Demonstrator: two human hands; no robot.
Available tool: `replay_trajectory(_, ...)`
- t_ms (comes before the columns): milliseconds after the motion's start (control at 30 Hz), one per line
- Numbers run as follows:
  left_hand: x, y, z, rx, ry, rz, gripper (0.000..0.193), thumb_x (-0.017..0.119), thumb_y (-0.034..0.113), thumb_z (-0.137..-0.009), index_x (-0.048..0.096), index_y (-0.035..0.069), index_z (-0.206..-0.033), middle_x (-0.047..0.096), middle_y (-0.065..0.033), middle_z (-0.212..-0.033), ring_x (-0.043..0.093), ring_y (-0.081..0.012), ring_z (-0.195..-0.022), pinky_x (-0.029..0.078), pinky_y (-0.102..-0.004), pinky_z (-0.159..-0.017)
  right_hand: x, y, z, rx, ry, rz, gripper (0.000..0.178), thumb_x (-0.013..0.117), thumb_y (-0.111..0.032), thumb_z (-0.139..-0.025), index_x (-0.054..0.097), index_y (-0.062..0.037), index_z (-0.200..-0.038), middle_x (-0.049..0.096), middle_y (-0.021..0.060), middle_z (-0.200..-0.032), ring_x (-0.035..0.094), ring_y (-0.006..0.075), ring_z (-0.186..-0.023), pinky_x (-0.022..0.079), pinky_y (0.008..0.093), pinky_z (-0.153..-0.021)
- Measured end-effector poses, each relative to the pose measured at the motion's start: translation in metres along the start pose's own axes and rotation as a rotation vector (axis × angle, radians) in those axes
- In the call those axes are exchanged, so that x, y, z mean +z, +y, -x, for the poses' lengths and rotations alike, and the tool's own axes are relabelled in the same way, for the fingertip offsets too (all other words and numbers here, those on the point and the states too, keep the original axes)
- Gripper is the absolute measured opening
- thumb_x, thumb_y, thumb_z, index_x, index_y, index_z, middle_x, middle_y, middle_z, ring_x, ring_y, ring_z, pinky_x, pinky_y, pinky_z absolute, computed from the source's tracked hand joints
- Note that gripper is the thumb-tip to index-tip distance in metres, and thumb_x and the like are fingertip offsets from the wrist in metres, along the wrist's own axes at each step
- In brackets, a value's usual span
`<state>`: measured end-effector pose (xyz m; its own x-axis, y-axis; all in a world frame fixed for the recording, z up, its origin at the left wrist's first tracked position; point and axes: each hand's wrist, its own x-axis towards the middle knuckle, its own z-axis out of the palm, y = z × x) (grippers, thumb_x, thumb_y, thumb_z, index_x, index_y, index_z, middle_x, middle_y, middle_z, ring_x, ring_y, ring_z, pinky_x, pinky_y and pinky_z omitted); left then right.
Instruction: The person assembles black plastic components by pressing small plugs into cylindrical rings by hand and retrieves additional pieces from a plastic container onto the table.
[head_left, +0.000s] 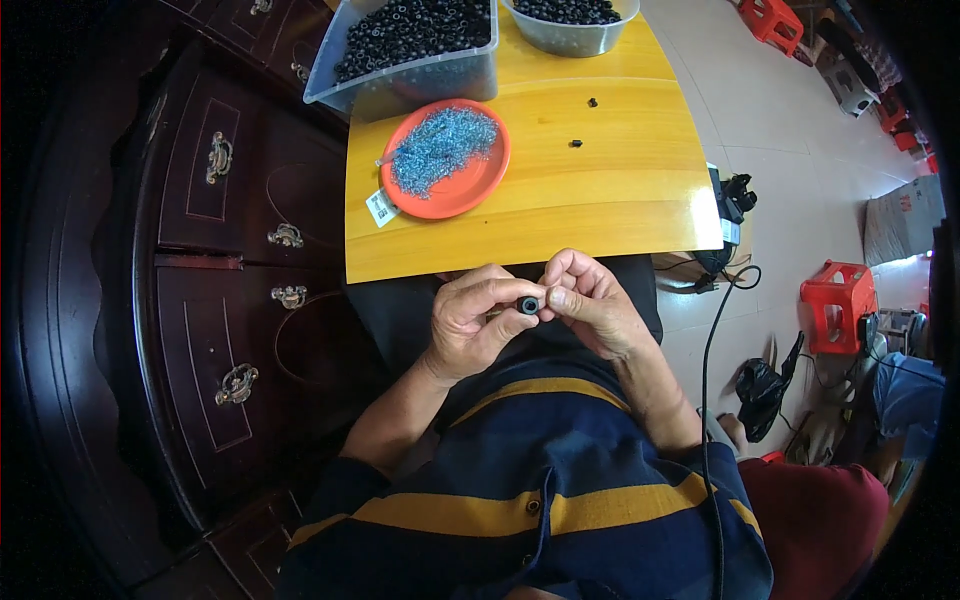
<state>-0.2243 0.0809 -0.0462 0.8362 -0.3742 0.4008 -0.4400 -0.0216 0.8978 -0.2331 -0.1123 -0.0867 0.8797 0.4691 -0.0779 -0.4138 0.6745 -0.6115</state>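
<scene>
In front of my lap, my left hand (pixel 468 318) pinches a small black cylindrical part (pixel 527 305) between thumb and forefinger. Its round end with a hole in the middle faces up. Right beside it, my right hand (pixel 596 306) has thumb and forefinger pressed together, the fingertips meeting those of the left hand. Whatever lies between the right fingertips is too small or hidden to make out. Beyond the hands, an orange-red plate (pixel 470 200) on the yellow table (pixel 590 205) carries a heap of tiny, shiny bluish pieces (pixel 440 150).
A large clear tub (pixel 425 95) and a smaller round one (pixel 570 40), both filled with black parts, stand at the table's far side. Two loose black pieces (pixel 576 144) lie on the tabletop. Dark wooden drawers (pixel 215 210) line the left; a red stool (pixel 835 305) stands right.
</scene>
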Motion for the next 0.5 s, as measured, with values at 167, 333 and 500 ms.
replay_trajectory(167,0.001,0.005,-0.004,0.013,0.011,-0.003,0.02,0.076,0.01,-0.086,0.072,0.002,-0.103,0.066,-0.0043,-0.079,0.06,-0.0114,-0.066,0.047,-0.0244,-0.062,0.003,-0.003,-0.002,0.0,-0.019,0.019,0.016,0.067,-0.017,-0.096,0.06,-0.0041,-0.103,0.068,0.0053,-0.091,0.064,0.0105,-0.081,0.054,0.0258,-0.077)
replay_trajectory(333,-0.003,0.003,-0.005,-0.002,-0.002,-0.073,0.021,0.077,0.01,-0.085,0.072,0.002,-0.103,0.064,-0.0042,-0.077,0.06,-0.0118,-0.066,0.047,-0.0249,-0.062,0.013,-0.011,-0.002,0.016,-0.043,0.025,0.02,0.066,-0.023,-0.097,0.064,-0.0036,-0.103,0.065,0.0021,-0.089,0.06,0.0089,-0.08,0.049,0.0242,-0.074)
replay_trajectory(500,0.0,0.0,-0.006,0.009,-0.005,-0.078,0.022,0.076,0.009,-0.085,0.072,0.002,-0.106,0.064,-0.0046,-0.077,0.06,-0.012,-0.066,0.048,-0.0248,-0.062,0.014,-0.004,-0.004,0.055,-0.062,0.03,0.026,0.07,-0.028,-0.094,0.068,-0.0035,-0.103,0.065,-0.0001,-0.088,0.058,0.0075,-0.077,0.049,0.023,-0.073)
